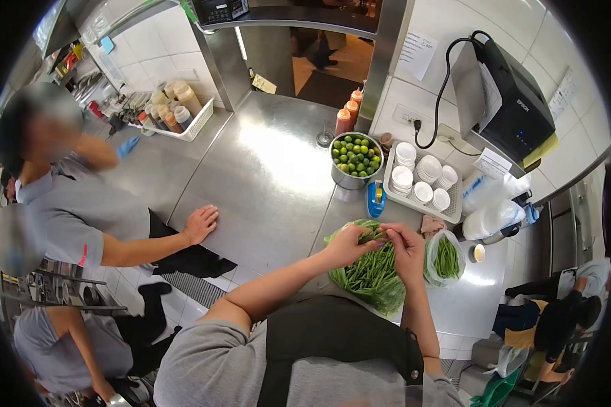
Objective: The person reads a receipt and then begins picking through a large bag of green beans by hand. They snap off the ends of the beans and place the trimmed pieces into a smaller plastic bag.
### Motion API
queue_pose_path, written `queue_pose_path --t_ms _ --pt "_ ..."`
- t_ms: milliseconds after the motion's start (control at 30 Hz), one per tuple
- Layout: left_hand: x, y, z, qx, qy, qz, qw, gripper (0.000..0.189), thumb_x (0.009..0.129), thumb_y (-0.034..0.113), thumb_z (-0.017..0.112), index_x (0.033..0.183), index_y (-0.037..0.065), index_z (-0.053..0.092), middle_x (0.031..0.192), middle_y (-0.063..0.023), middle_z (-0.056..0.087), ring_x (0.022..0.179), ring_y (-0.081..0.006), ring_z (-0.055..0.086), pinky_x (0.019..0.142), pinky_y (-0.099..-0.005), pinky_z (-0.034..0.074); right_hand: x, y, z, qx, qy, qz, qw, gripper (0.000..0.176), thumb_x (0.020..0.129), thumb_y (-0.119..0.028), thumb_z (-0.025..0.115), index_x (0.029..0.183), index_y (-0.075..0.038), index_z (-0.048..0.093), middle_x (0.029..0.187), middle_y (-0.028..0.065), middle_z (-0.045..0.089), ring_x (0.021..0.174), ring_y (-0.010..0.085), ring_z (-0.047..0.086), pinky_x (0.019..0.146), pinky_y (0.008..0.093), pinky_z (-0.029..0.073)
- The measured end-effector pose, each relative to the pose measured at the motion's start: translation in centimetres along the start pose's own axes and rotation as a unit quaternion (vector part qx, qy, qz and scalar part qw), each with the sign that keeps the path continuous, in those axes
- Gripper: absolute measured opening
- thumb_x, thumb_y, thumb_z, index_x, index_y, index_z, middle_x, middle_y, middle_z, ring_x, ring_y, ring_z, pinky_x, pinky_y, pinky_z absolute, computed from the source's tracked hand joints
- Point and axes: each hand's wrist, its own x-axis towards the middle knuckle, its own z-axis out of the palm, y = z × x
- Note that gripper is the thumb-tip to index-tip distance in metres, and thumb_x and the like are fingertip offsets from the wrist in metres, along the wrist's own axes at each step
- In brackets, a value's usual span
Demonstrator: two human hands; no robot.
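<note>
Both hands meet above a large pile of green beans point(372, 279) in an open clear bag on the steel counter. My left hand point(346, 245) has its fingers pressed together near the bag's upper edge. Close beside it, my right hand point(406, 248) pinches with thumb and fingers. Whatever lies between the fingertips is too small to make out. A smaller bag of green beans point(446, 260) stands just right of my right hand.
A pot of green limes point(355, 157), a blue tape dispenser point(376, 199) and a basket of white cups point(415, 197) stand beyond the beans. A co-worker's hand point(201, 224) rests on the counter at left. A small cup point(477, 254) sits at right.
</note>
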Motion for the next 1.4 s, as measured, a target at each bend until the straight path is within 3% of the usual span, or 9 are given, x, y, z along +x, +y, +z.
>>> queue_pose_path --t_ms 400,767,900,1033,1100,1167,1267,1367,1400 --pt "-1.7 -1.4 0.9 0.03 -0.008 0.044 0.999 0.028 0.095 0.026 0.064 0.088 -0.001 0.061 0.074 -0.0233 0.061 0.069 -0.0408 0.059 0.065 -0.0461 0.045 -1.2 -0.2 -0.9 0.088 0.01 0.077 0.993 0.011 0.089 -0.001 0.071 0.099 -0.001 0.07 0.087 0.0005 0.068 0.078 0.0045 0.059 0.069 0.0195 0.046" --pt "-2.4 0.0 1.1 0.092 -0.004 0.093 0.991 0.024 0.093 0.019 0.064 0.088 -0.002 0.053 0.084 -0.0222 0.06 0.08 -0.0437 0.058 0.07 -0.0496 0.045 -1.2 0.6 -2.1 0.07 -0.011 0.103 0.992 0.005 0.092 -0.006 0.066 0.089 -0.003 0.063 0.08 -0.0023 0.062 0.072 0.0041 0.056 0.067 0.0202 0.045" --pt "-2.6 -0.2 1.3 0.099 -0.001 0.103 0.99 0.017 0.09 0.012 0.064 0.094 -0.001 0.054 0.09 -0.0211 0.062 0.087 -0.0438 0.059 0.073 -0.0501 0.046 -2.0 1.5 -1.4 0.215 -0.04 0.118 0.969 0.009 0.094 -0.01 0.066 0.089 -0.003 0.062 0.079 -0.002 0.06 0.07 0.005 0.052 0.064 0.0209 0.041" --pt "-2.1 -0.7 0.6 0.158 -0.019 0.111 0.981 0.017 0.084 0.003 0.064 0.1 0.001 0.058 0.093 -0.0195 0.063 0.095 -0.0422 0.06 0.077 -0.0479 0.049 -3.0 1.6 -1.0 0.429 -0.1 0.219 0.87 0.009 0.093 -0.01 0.065 0.089 -0.004 0.061 0.079 -0.0014 0.059 0.069 0.0076 0.053 0.062 0.0231 0.04" --pt "-1.8 -1.3 0.0 0.128 -0.018 0.139 0.982 0.021 0.081 -0.001 0.064 0.101 0.0 0.059 0.095 -0.0187 0.065 0.098 -0.0419 0.061 0.078 -0.0474 0.05 -3.2 2.2 -1.7 0.401 -0.104 0.238 0.879 0.01 0.093 -0.011 0.068 0.089 -0.004 0.061 0.078 0.001 0.059 0.071 0.0102 0.056 0.068 0.024 0.045" --pt "-0.8 -2.4 -0.5 0.103 0.048 0.211 0.971 0.008 0.089 0.005 0.061 0.095 0.0 0.061 0.076 -0.0124 0.062 0.074 -0.0299 0.064 0.063 -0.0399 0.048 -3.5 2.9 -2.6 0.34 -0.109 0.245 0.901 0.009 0.091 -0.01 0.069 0.092 -0.003 0.063 0.079 0.0017 0.061 0.074 0.0115 0.059 0.072 0.0248 0.047" --pt "-0.5 -1.6 -2.2 -0.067 0.084 -0.024 0.994 0.023 0.101 0.017 0.055 0.086 0.001 0.061 0.061 -0.0003 0.047 0.053 -0.0111 0.045 0.05 -0.0286 0.034 -3.9 6.3 -4.1 0.007 -0.192 0.201 0.96 0.017 0.084 -0.009 0.073 0.096 0.0 0.067 0.086 0.0036 0.064 0.08 0.0147 0.063 0.078 0.0284 0.05" --pt "0.1 -1.2 -2.9 -0.159 0.142 -0.024 0.977 0.037 0.106 0.028 0.047 0.081 0.004 0.061 0.06 0.0076 0.035 0.055 -0.0016 0.028 0.049 -0.0231 0.021 -4.2 5.6 -4.0 -0.227 -0.24 0.093 0.939 0.026 0.083 -0.008 0.074 0.107 -0.002 0.067 0.104 0.0058 0.067 0.098 0.0147 0.064 0.085 0.0303 0.05" --pt "0.0 -1.1 -3.2 -0.185 0.141 -0.039 0.972 0.036 0.106 0.026 0.048 0.08 0.004 0.06 0.06 0.0075 0.037 0.054 -0.0024 0.03 0.048 -0.0235 0.022 -3.7 4.2 -3.3 -0.149 -0.233 0.137 0.951 0.025 0.084 -0.013 0.075 0.106 -0.003 0.069 0.112 0.0071 0.065 0.101 0.0144 0.062 0.085 0.0311 0.05"
